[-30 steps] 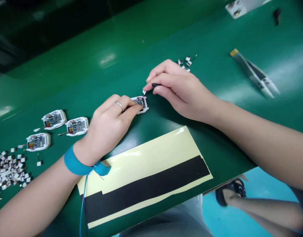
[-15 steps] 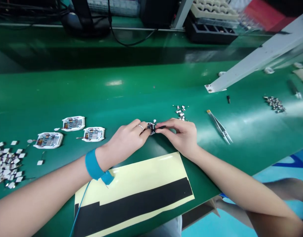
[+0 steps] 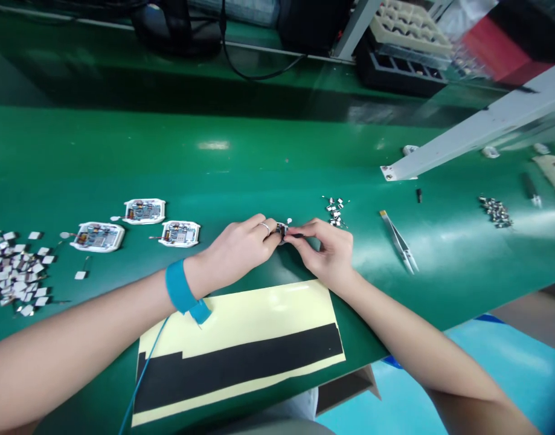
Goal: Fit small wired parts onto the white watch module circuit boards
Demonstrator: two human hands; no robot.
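Observation:
At the centre, my left hand (image 3: 243,246), with a ring and a teal wrist strap (image 3: 181,287), pinches a small white-rimmed device (image 3: 282,231) with dark parts. From the right, my right hand (image 3: 328,249) pinches a thin black piece (image 3: 297,235) against that device; its far end is hidden by the fingers. Just above the device lies a small white disc (image 3: 289,221). Below both hands is a yellow sheet (image 3: 259,302) with a black strip (image 3: 241,362). Three open white-framed circuit units, one of them the nearest (image 3: 180,234), lie left of my left hand.
A heap of small white-topped parts (image 3: 17,272) lies far left. Smaller parts (image 3: 335,211) sit beyond my right hand. Tweezers (image 3: 399,243), a metal post (image 3: 462,127) and another heap of parts (image 3: 495,212) are to the right. A black tray (image 3: 406,72) stands behind.
The camera view has shifted and tilted slightly. Both hands remain at the device, which appears turned more edge-on between the fingers.

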